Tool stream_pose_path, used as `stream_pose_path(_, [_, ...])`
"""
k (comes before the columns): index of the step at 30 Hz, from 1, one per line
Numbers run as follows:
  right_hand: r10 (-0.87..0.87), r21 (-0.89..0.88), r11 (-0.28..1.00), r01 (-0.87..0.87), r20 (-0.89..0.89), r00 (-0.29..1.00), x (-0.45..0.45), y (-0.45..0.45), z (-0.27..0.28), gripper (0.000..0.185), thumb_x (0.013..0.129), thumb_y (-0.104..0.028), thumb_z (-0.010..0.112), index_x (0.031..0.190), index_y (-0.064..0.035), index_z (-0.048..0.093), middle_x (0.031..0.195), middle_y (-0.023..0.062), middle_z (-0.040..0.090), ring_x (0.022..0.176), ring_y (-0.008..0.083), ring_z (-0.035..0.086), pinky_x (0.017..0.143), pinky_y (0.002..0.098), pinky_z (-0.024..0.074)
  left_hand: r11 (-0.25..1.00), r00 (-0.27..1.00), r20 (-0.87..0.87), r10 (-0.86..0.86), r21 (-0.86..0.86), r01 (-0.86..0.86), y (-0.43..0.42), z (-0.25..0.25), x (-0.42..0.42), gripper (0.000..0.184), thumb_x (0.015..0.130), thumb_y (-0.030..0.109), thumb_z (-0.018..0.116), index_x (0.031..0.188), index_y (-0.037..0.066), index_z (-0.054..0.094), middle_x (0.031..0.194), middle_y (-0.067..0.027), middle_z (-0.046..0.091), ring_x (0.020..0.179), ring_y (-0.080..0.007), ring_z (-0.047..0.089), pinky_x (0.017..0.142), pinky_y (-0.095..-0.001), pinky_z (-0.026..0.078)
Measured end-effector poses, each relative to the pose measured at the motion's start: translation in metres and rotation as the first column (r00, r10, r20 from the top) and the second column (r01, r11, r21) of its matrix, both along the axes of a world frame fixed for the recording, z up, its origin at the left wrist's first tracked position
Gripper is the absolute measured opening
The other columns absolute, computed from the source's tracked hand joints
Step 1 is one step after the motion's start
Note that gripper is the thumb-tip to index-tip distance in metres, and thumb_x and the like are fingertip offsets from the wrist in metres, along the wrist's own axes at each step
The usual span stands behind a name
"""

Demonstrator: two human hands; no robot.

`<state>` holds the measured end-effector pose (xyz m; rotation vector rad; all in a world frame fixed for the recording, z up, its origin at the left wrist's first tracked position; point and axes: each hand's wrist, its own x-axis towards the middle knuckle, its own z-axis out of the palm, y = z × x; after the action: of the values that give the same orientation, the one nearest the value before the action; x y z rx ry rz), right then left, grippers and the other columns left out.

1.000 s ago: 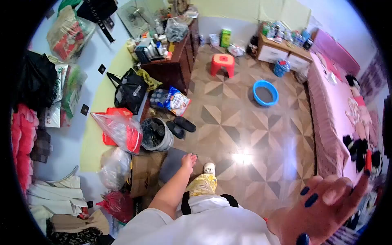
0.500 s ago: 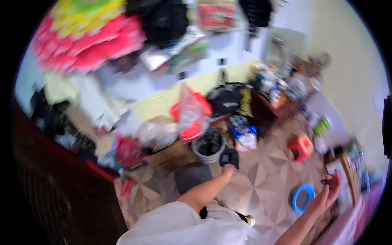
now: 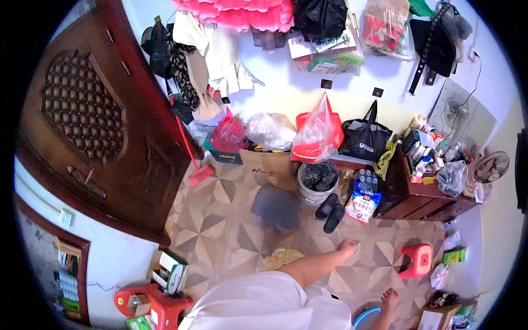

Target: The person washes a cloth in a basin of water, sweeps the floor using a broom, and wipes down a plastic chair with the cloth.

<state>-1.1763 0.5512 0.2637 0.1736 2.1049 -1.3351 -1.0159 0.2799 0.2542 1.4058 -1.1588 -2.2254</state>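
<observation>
My left hand (image 3: 347,248) reaches forward over the tiled floor, below a pair of black slippers (image 3: 331,213). Its fingers look curled in; what they hold, if anything, is too small to name. At the lower right, my right hand (image 3: 390,298) is above a blue-rimmed basin (image 3: 365,316), partly hidden by my arm. Its fingers are bent, and a small dark spot shows among them that I cannot identify. A red plastic stool (image 3: 416,260) stands to the right of both hands.
A white bucket (image 3: 317,193) stands by the far wall under hanging bags. A dark mat (image 3: 276,207) lies on the floor. Left are a wooden door (image 3: 82,93), a red broom (image 3: 201,175) and another red stool (image 3: 176,301). A cluttered cabinet (image 3: 407,192) stands at right.
The view has swung left, bringing the door and second red stool into sight, and is sharper. My right hand has lowered toward my body; my left arm still reaches forward.
</observation>
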Motion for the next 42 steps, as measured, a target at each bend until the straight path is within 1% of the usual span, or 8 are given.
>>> stream_pose_path(2, [0.009, -0.02, 1.0, -0.008, 0.054, 0.999, -0.016, 0.008, -0.004, 0.024, 0.072, -0.023, 0.046, 0.092, -0.0118, 0.044, 0.074, 0.0017, 0.048, 0.061, 0.0126, 0.046, 0.05, 0.0276, 0.0378, 1.0, 1.0, 0.017, -0.016, -0.014, 0.016, 0.013, 0.002, -0.014, 0.015, 0.072, 0.016, 0.044, 0.083, 0.008, 0.049, 0.066, -0.0026, 0.055, 0.054, -0.0106, 0.05, 0.045, -0.0252, 0.038])
stream_pose_path(4, [0.033, -0.051, 0.998, -0.03, 0.068, 0.997, -0.03, 0.003, -0.005, 0.025, 0.071, -0.022, 0.046, 0.093, -0.0115, 0.044, 0.075, 0.002, 0.048, 0.062, 0.0128, 0.046, 0.052, 0.0276, 0.0376, 0.934, 0.969, 0.235, -0.076, -0.323, 0.151, 0.02, 0.018, -0.028, 0.013, 0.07, 0.013, 0.047, 0.08, 0.007, 0.05, 0.067, -0.0037, 0.055, 0.054, -0.0129, 0.051, 0.05, -0.0261, 0.041])
stream_pose_path(10, [0.031, -0.15, 0.989, -0.01, 0.135, 0.99, -0.081, 0.021, -0.017, 0.025, 0.071, -0.021, 0.047, 0.094, -0.0111, 0.044, 0.076, 0.002, 0.049, 0.063, 0.0131, 0.046, 0.053, 0.0274, 0.0373, 0.887, 0.952, 0.305, -0.021, -0.433, 0.158, 0.017, -0.051, -0.116, 0.012, 0.066, 0.011, 0.05, 0.077, 0.006, 0.052, 0.066, -0.0052, 0.056, 0.059, -0.0149, 0.053, 0.057, -0.0266, 0.041])
stream_pose_path(19, [-0.382, 0.005, 0.924, 0.382, 0.026, 0.924, -0.175, 0.142, 0.007, 0.021, 0.073, -0.018, 0.043, 0.092, -0.0096, 0.045, 0.073, 0.0034, 0.05, 0.06, 0.0136, 0.047, 0.051, 0.0263, 0.0399, 0.792, 0.842, 0.216, -0.494, -0.287, 0.539, 0.086, -0.036, -0.316, 0.011, 0.067, 0.014, 0.049, 0.076, 0.011, 0.055, 0.073, -0.0074, 0.056, 0.068, -0.0186, 0.053, 0.061, -0.0303, 0.041])
stream_pose_path(21, [-0.451, -0.127, 0.886, 0.447, -0.007, 0.892, -0.175, 0.182, 0.004, 0.02, 0.074, -0.017, 0.043, 0.092, -0.0085, 0.045, 0.072, 0.0049, 0.051, 0.061, 0.0145, 0.049, 0.05, 0.0258, 0.0404, 0.708, 0.816, 0.068, -0.574, -0.46, 0.536, 0.103, -0.04, -0.349, 0.009, 0.068, 0.013, 0.048, 0.075, 0.01, 0.054, 0.068, -0.0057, 0.055, 0.061, -0.0153, 0.052, 0.056, -0.0283, 0.041])
stream_pose_path(24, [-0.567, -0.076, 0.82, 0.567, 0.019, 0.823, -0.173, 0.217, -0.007, 0.02, 0.073, -0.014, 0.044, 0.091, -0.0063, 0.045, 0.071, 0.0062, 0.051, 0.06, 0.0146, 0.05, 0.048, 0.0248, 0.0409, 0.815, 0.814, -0.129, -0.566, -0.241, 0.528, 0.134, -0.024, -0.385, 0.008, 0.068, 0.006, 0.048, 0.074, 0.007, 0.054, 0.062, -0.0019, 0.052, 0.053, -0.0098, 0.046, 0.046, -0.0228, 0.038])
stream_pose_path(37, [-0.797, -0.021, 0.604, 0.797, -0.007, 0.604, -0.239, 0.31, -0.024, 0.02, 0.071, -0.015, 0.047, 0.086, -0.0021, 0.047, 0.068, 0.0068, 0.053, 0.055, 0.0127, 0.049, 0.046, 0.0236, 0.0402, 0.629, 0.621, -0.102, -0.777, -0.144, 0.764, 0.244, 0.023, -0.51, 0.009, 0.071, 0.012, 0.048, 0.079, 0.008, 0.051, 0.069, -0.0008, 0.053, 0.057, -0.0074, 0.047, 0.046, -0.0175, 0.033])
stream_pose_path(42, [-0.823, -0.066, 0.566, 0.822, 0.021, 0.568, -0.264, 0.306, -0.013, 0.02, 0.07, -0.013, 0.046, 0.086, -0.002, 0.047, 0.068, 0.0071, 0.053, 0.053, 0.0131, 0.049, 0.044, 0.0234, 0.0392, 0.562, 0.582, 0.102, -0.807, -0.172, 0.809, 0.252, 0.014, -0.553, 0.012, 0.07, 0.017, 0.049, 0.08, 0.011, 0.05, 0.073, 0.0012, 0.054, 0.065, -0.0078, 0.049, 0.053, -0.021, 0.035])
